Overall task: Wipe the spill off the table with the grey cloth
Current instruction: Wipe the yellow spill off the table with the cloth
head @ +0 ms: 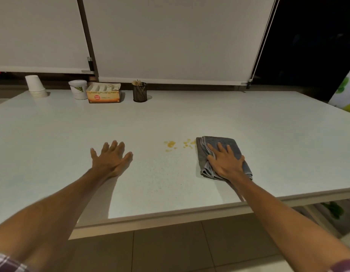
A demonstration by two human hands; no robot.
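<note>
Table white | spill yellow | right hand flat on grey cloth | fingers spread

Right hand flat, fingers spread, pressing on folded grey cloth lying on white worktop. Yellow spill just left of cloth, splashes reaching its edge. Left hand palm-down, open, resting on bare worktop, apart from spill.
</note>
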